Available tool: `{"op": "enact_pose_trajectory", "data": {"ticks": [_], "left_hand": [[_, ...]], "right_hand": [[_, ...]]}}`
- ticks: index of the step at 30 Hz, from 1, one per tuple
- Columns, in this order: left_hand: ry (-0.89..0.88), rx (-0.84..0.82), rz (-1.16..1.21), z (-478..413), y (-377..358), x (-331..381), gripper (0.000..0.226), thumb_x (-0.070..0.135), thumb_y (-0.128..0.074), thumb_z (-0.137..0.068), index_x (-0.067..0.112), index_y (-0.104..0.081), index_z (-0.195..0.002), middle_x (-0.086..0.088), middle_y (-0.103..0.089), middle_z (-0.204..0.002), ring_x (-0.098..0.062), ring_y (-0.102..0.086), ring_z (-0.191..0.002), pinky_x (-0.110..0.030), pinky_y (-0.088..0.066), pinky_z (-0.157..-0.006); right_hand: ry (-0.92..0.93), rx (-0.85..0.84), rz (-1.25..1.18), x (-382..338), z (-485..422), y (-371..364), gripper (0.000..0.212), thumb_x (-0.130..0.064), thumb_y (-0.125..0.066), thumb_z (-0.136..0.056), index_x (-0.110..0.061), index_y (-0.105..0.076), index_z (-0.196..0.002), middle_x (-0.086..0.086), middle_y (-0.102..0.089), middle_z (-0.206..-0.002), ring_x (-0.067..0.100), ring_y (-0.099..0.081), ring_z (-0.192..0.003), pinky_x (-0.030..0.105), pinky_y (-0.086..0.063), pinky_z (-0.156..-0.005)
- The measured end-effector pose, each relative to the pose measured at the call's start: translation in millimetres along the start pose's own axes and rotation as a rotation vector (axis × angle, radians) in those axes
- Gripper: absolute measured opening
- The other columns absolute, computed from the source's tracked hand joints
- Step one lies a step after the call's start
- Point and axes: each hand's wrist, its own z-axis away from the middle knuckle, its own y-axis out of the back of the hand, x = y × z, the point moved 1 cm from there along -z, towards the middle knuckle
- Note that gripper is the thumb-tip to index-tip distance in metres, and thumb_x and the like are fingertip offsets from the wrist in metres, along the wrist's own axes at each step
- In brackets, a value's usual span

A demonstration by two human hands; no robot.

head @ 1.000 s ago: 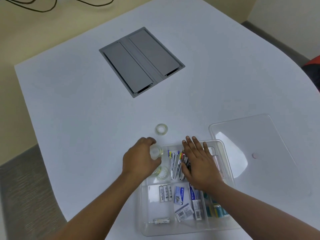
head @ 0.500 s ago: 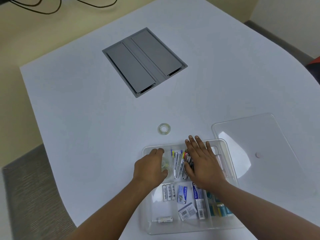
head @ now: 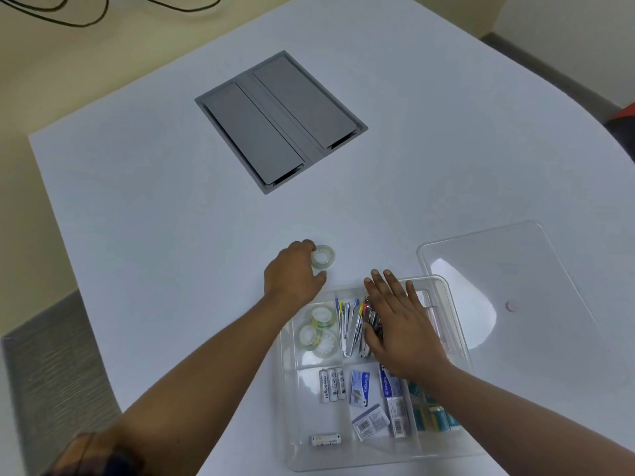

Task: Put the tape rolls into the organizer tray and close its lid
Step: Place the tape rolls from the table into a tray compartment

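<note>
A clear tape roll lies on the white table just beyond the clear organizer tray. My left hand curls around the roll's left side, index finger and thumb touching it; the roll still rests on the table. Three tape rolls lie in the tray's far-left compartment. My right hand rests flat, fingers spread, on the tray over the pens. The clear lid lies on the table to the tray's right, apart from it.
A grey cable hatch is set into the table further back. Batteries, small boxes and labelled items fill the tray's near compartments. Black cables run along the floor beyond the table. The table's left edge runs diagonally near my left forearm.
My left hand left the tray, where it dropped a tape roll into the far-left compartment, and moved forward to the last roll on the table. My right hand stayed on the tray.
</note>
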Motion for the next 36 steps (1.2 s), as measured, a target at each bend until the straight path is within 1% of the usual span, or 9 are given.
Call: {"op": "enact_pose_trajectory", "data": {"ticks": [6,9,15,18,21,26,29,33,36], "left_hand": [[0.037,-0.068,-0.062,-27,-11,-2,0.062,0.04,-0.075,-0.072,0.021,-0.049,-0.125,-0.002,-0.057,-0.125,-0.026,-0.054,-0.114,-0.037,-0.046,-0.086],[0.023,-0.085,-0.103,-33,-15,-3,0.064,0.041,-0.075,-0.072,0.021,-0.048,-0.127,-0.004,-0.058,-0.124,-0.026,-0.054,-0.114,-0.037,-0.045,-0.087],[-0.016,-0.037,-0.158,-37,-18,-3,0.044,0.036,-0.071,-0.075,0.018,-0.055,-0.112,-0.006,-0.064,-0.11,-0.029,-0.06,-0.101,-0.037,-0.046,-0.077],[-0.024,0.009,-0.121,-34,-13,-5,0.042,0.036,-0.07,-0.074,0.019,-0.057,-0.11,-0.005,-0.062,-0.108,-0.027,-0.06,-0.097,-0.035,-0.045,-0.073],[-0.017,0.075,-0.049,-21,-2,-9,0.035,0.039,-0.067,-0.074,0.025,-0.06,-0.105,-0.001,-0.06,-0.105,-0.023,-0.057,-0.093,-0.03,-0.042,-0.068],[-0.071,0.18,0.152,22,14,-19,0.031,0.042,-0.067,-0.077,0.029,-0.067,-0.105,0.012,-0.057,-0.107,-0.012,-0.057,-0.097,-0.027,-0.046,-0.071],[-0.12,0.21,0.127,54,17,-27,0.028,0.041,-0.069,-0.079,0.028,-0.072,-0.103,0.009,-0.06,-0.112,-0.012,-0.058,-0.1,-0.027,-0.048,-0.073],[-0.117,0.182,0.115,91,9,-33,0.024,0.038,-0.072,-0.077,0.028,-0.073,-0.1,0.006,-0.063,-0.116,-0.014,-0.061,-0.101,-0.031,-0.05,-0.08],[-0.109,0.115,0.11,108,-2,-32,0.025,0.038,-0.072,-0.077,0.029,-0.073,-0.1,0.004,-0.062,-0.119,-0.016,-0.06,-0.106,-0.036,-0.05,-0.087]], "right_hand": [[-0.002,0.001,-0.021,0,0,1,0.07,-0.039,-0.047,-0.094,-0.017,-0.02,-0.154,0.001,-0.015,-0.163,0.016,-0.002,-0.151,0.047,-0.009,-0.121],[-0.003,-0.004,-0.025,-1,-1,1,0.071,-0.038,-0.048,-0.093,-0.017,-0.019,-0.154,0.001,-0.015,-0.163,0.016,-0.002,-0.151,0.048,-0.01,-0.121],[-0.003,-0.008,-0.032,0,-1,1,0.071,-0.038,-0.048,-0.093,-0.018,-0.018,-0.155,0.001,-0.014,-0.163,0.017,-0.003,-0.151,0.047,-0.009,-0.12],[-0.001,-0.007,-0.019,1,-1,0,0.071,-0.039,-0.047,-0.094,-0.018,-0.017,-0.155,0.0,-0.013,-0.164,0.016,-0.002,-0.151,0.046,-0.008,-0.121],[0.001,-0.002,-0.016,1,-1,0,0.071,-0.04,-0.045,-0.094,-0.018,-0.016,-0.155,0.0,-0.013,-0.164,0.017,-0.002,-0.151,0.045,-0.006,-0.121],[0.0,-0.004,-0.015,1,-1,-1,0.07,-0.041,-0.043,-0.095,-0.018,-0.016,-0.155,0.0,-0.014,-0.163,0.017,-0.003,-0.151,0.047,-0.009,-0.121],[-0.002,-0.006,-0.011,2,0,-1,0.07,-0.041,-0.044,-0.095,-0.018,-0.016,-0.155,0.0,-0.013,-0.163,0.016,-0.002,-0.151,0.047,-0.009,-0.121],[-0.001,-0.012,-0.013,2,0,-1,0.07,-0.041,-0.043,-0.095,-0.018,-0.016,-0.155,0.0,-0.013,-0.163,0.017,-0.003,-0.151,0.048,-0.011,-0.121],[-0.004,-0.02,0.001,1,0,-1,0.071,-0.042,-0.043,-0.095,-0.019,-0.013,-0.155,0.0,-0.011,-0.164,0.017,-0.002,-0.151,0.047,-0.009,-0.121]]}}
